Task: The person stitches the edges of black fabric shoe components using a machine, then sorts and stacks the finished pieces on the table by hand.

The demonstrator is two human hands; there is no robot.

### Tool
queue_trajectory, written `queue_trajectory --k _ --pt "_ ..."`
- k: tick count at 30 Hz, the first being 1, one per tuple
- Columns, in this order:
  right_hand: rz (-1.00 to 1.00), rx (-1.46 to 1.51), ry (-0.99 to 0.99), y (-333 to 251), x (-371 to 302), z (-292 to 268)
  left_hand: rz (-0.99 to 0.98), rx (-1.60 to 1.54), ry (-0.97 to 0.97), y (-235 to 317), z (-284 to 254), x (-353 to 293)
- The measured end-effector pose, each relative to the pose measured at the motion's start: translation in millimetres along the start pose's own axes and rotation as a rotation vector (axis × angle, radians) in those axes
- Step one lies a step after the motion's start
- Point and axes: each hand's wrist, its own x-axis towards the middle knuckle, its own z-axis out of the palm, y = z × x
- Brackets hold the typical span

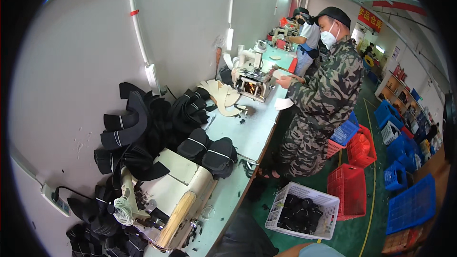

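Neither of my hands shows; only a strip of bare arm (291, 250) and a pale blue sleeve (320, 250) come in at the lower edge. Nearest to me stands an industrial sewing machine (164, 185) with a light wooden piece along its front and a bundle of white cord (124, 210). Behind it, two stacks of black padded fabric pieces (220, 157) with a pale stripe lie on the table. Curved black fabric strips (126, 131) are heaped against the wall, and some drape over the machine.
A co-worker in camouflage (328, 85) stands at the table's right edge, handling pale pieces beside another machine (254, 83). Cream cut pieces (221, 96) lie on the green tabletop (247, 135). A white crate (281, 207) of black pieces and red crates (346, 190) stand on the floor.
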Motion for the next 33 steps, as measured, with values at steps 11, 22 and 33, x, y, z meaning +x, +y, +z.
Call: queue_trajectory --k 11,22,33 --pt "-0.317 -0.537 0.005 -48 7 10 0.168 0.25 -0.023 -16 13 -3" --pt "0.231 0.497 0.111 68 8 15 0.309 0.562 -0.111 -6 69 -15" --pt "0.285 0.656 0.018 94 -17 13 0.574 1.3 -0.215 18 105 -20"
